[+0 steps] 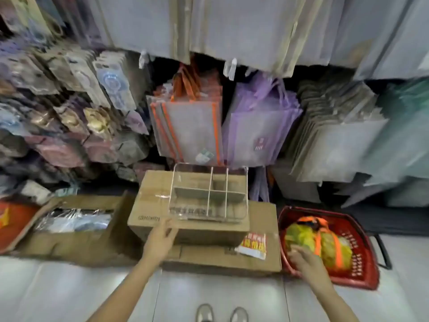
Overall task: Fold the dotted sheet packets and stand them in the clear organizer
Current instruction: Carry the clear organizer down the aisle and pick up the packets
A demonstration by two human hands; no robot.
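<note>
Here the clear organizer stands on the upper cardboard box, toward that box's right and front edges, its white dividers marking off several compartments. Nothing can be made out standing in them. The upper box sits on a wider lower cardboard box that rests on the pale tiled floor.

The person's left hand reaches to the front face of the upper box near its top edge, below the organizer's front left corner; its fingers are spread and fairly straight, so that grip is open and holds nothing. Motion blur hides whether the fingertips touch the box.

The right hand hangs over the near rim of a red basket that stands on the floor just beside the right end of the lower box. Its fingers reach toward a yellow-green bundle with orange straps that lies in the basket; blur makes it impossible to tell whether this grip is open or closed, or whether it touches the bundle. No dotted pattern can be read on it.

A red and yellow printed packet lies on the lower box near its right end. To the left an open cardboard box holds plastic-wrapped goods. Behind, mesh bags with orange trim and purple bags hang. The person's shoes show at the bottom.
</note>
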